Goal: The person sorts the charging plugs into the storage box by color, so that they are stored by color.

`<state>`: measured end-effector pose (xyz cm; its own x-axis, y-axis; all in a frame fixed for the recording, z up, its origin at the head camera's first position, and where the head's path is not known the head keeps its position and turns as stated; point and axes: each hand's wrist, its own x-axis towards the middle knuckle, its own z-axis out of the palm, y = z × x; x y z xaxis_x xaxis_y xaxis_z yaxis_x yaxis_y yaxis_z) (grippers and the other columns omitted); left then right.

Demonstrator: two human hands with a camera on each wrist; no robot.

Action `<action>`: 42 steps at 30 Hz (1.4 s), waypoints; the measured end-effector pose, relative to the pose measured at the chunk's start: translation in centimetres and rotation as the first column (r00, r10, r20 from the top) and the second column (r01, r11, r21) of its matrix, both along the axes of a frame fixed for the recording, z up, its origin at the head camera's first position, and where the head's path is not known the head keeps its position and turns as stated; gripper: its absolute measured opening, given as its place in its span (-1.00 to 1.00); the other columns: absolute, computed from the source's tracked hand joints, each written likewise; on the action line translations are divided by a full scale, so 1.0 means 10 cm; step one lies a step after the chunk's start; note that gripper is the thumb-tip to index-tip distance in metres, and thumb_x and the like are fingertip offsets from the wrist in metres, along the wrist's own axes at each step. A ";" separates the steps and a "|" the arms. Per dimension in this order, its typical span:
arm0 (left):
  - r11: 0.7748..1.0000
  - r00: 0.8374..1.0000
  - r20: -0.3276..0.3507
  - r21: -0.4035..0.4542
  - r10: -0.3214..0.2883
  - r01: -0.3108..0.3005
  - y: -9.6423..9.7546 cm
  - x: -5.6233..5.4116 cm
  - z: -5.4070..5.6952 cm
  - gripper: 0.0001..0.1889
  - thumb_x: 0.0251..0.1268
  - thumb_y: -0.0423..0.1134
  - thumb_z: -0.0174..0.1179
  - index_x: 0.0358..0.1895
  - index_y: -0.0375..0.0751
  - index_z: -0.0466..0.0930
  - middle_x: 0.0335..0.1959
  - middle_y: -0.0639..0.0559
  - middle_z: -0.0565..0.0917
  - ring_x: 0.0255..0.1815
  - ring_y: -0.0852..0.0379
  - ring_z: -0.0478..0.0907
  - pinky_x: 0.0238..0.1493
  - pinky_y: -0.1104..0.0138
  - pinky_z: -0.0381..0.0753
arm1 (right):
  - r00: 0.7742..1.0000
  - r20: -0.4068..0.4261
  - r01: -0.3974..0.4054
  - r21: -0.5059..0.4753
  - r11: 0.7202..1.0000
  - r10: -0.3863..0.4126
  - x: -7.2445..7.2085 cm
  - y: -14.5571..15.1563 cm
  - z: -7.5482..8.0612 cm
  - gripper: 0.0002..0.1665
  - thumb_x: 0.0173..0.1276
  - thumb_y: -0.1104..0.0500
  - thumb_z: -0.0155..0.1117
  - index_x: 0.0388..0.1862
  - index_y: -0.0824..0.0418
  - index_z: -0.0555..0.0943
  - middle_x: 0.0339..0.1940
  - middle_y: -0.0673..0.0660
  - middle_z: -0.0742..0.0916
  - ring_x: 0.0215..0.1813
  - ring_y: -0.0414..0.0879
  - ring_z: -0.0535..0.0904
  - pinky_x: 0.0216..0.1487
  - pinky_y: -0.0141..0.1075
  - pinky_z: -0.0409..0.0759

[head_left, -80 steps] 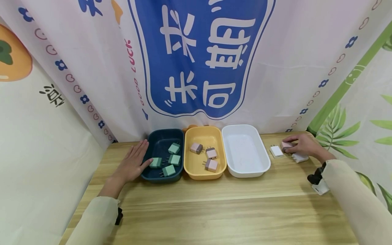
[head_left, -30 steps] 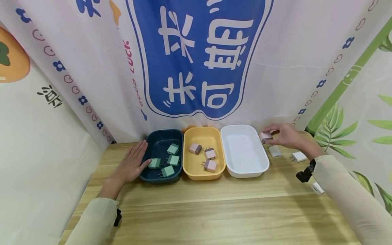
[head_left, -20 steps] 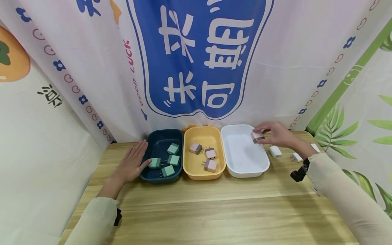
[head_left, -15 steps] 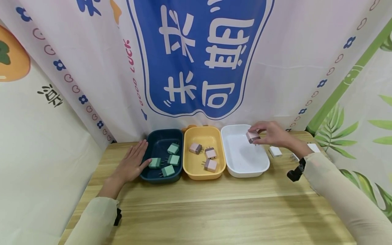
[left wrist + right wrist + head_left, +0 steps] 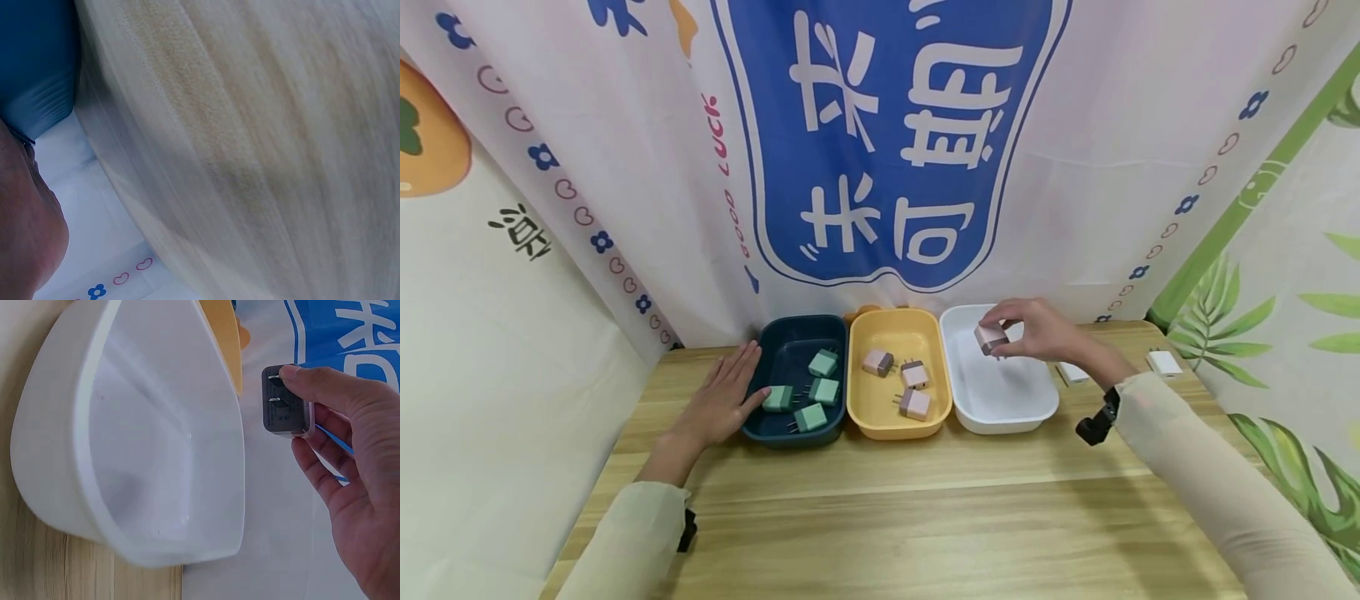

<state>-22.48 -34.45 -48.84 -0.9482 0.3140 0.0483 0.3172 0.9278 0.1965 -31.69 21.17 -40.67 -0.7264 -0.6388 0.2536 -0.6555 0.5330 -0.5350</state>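
My right hand [image 5: 1037, 332] pinches a pink and grey charger plug [image 5: 991, 337] between thumb and fingers, above the white bin [image 5: 1000, 429]. In the right wrist view the plug's dark prong face [image 5: 284, 403] points toward the camera. My left hand [image 5: 718, 408] lies with straight fingers along the left side of the dark blue bin [image 5: 797, 437], its thumb over the rim. Several green charger plugs [image 5: 823, 391] lie in that bin. The yellow bin [image 5: 901, 432] between the others holds three pink and grey plugs [image 5: 915, 374].
On the table [image 5: 880, 517], right of the white bin, are a white charger plug [image 5: 1072, 372], partly behind the right hand, and another white plug [image 5: 1164, 362] near the right edge. A printed curtain [image 5: 1030, 208] hangs directly behind the bins.
My right hand has picked up the pink plug from among the white ones on the right and carried it left over the white bin. The left hand stays in place.
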 end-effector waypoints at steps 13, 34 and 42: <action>1.000 1.000 0.009 0.008 -0.007 0.006 -0.01 0.01 -0.02 -0.15 0.74 0.17 -0.17 0.74 -0.32 -0.22 0.77 -0.26 -0.19 0.77 -0.28 -0.25 0.71 -0.21 -0.28 | 0.996 0.049 -0.067 -0.038 0.997 0.069 0.06 -0.40 -0.05 -0.46 0.12 0.22 0.73 0.11 0.20 0.80 0.12 0.14 0.82 0.06 -0.01 0.75 0.11 -0.04 0.76; 1.000 1.000 -0.003 0.025 -0.014 0.014 -0.02 0.01 -0.04 -0.16 0.74 0.17 -0.15 0.74 -0.32 -0.19 0.77 -0.26 -0.17 0.77 -0.29 -0.22 0.70 -0.23 -0.25 | 0.982 0.133 -0.121 -0.091 0.989 0.132 0.13 -1.06 -0.33 -0.50 0.14 0.22 0.72 0.09 0.21 0.81 0.04 0.09 0.82 -0.02 -0.08 0.71 0.14 -0.02 0.74; 0.999 1.000 -0.004 0.032 -0.011 0.011 0.00 0.01 -0.03 -0.16 0.73 0.17 -0.15 0.74 -0.33 -0.18 0.77 -0.27 -0.16 0.78 -0.24 -0.28 0.70 -0.22 -0.27 | 0.982 0.142 -0.115 -0.092 0.989 0.127 0.14 -1.21 -0.41 -0.51 0.14 0.20 0.71 0.08 0.21 0.82 0.02 0.07 0.84 -0.01 -0.10 0.72 0.13 -0.10 0.75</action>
